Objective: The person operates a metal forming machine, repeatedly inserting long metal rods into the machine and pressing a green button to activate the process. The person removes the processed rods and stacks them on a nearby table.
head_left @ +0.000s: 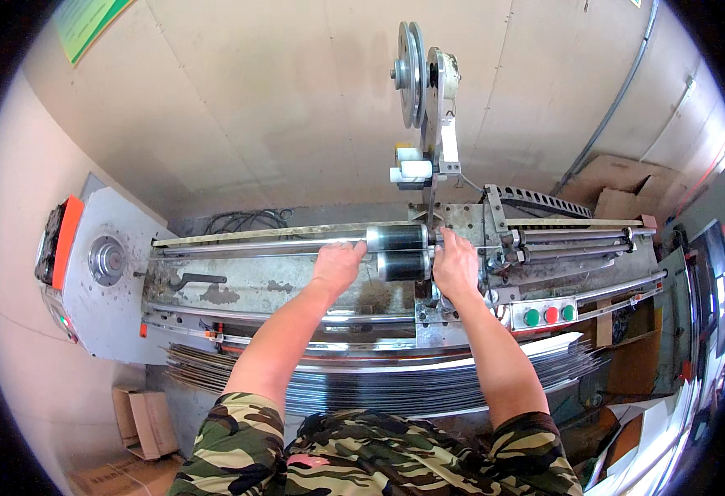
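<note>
Two short dark rollers with silvery ends, a far roller (pixel 398 237) and a near roller (pixel 404 266), lie side by side on a long metal machine. A thin metal rod (pixel 279 255) runs lengthwise along the bed toward the gap between them. At the rollers' left end my left hand (pixel 339 264) has its fingers closed on this rod. My right hand (pixel 457 263) is by the rollers' right end, fingers bent over the machine's carriage (pixel 461 217); what they grip there is hidden.
A wheel (pixel 412 74) on an upright arm rises behind, with white spools (pixel 416 170) below it. Push buttons (pixel 551 315) sit right of my right forearm. A bundle of thin rods (pixel 337 390) lies in front. A black wrench-like tool (pixel 201 279) rests on the bed's left.
</note>
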The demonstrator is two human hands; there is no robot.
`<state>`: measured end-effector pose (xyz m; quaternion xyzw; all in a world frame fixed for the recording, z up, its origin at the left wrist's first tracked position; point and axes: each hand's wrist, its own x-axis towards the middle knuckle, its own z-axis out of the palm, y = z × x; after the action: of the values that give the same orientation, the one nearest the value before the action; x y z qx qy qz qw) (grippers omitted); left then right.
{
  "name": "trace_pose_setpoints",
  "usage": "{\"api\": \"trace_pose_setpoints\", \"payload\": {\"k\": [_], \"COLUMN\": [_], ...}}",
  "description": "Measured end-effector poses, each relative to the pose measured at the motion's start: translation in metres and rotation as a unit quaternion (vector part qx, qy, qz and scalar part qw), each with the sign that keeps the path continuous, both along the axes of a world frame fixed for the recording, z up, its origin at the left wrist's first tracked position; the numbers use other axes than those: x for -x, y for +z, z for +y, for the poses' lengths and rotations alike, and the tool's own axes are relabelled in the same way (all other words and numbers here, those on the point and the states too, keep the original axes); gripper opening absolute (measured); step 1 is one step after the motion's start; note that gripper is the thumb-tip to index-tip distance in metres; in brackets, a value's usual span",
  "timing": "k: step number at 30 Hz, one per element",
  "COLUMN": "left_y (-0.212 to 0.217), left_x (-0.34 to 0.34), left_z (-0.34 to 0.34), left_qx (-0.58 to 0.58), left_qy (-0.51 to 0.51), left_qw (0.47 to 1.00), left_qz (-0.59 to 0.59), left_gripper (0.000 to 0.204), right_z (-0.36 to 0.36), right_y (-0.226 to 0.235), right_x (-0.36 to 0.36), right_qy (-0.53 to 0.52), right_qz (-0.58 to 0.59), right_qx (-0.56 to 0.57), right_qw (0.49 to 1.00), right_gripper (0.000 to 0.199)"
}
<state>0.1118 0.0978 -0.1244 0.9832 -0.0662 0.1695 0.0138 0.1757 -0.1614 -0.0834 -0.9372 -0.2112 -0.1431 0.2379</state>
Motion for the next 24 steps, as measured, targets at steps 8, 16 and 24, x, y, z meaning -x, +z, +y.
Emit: {"api": "trace_pose_setpoints", "payload": {"k": [8, 16, 24], "left_y": [0.001, 0.003, 0.007], "left_x": [-0.001, 0.001, 0.002], "left_z": [-0.001, 0.001, 0.003], "left_qx": [-0.007, -0.008, -0.006], "left_qy": [0.009, 0.001, -0.009], "left_qw": [1.0, 1.0, 1.0], "left_qz": [0.01, 0.015, 0.027], "left_gripper": [0.015, 0.018, 0.017], "right_z": [0.001, 0.004, 0.005], "right_y": [0.001, 0.008, 0.006], "right_x": [0.001, 0.004, 0.005], "right_qy": [-0.002, -0.023, -0.021], "right_qz": [-0.015, 0.001, -0.003], "right_qx": [-0.016, -0.012, -0.015], "right_qw": [1.0, 1.0, 1.0], "right_gripper": [0.041, 0.041, 0.041]}}
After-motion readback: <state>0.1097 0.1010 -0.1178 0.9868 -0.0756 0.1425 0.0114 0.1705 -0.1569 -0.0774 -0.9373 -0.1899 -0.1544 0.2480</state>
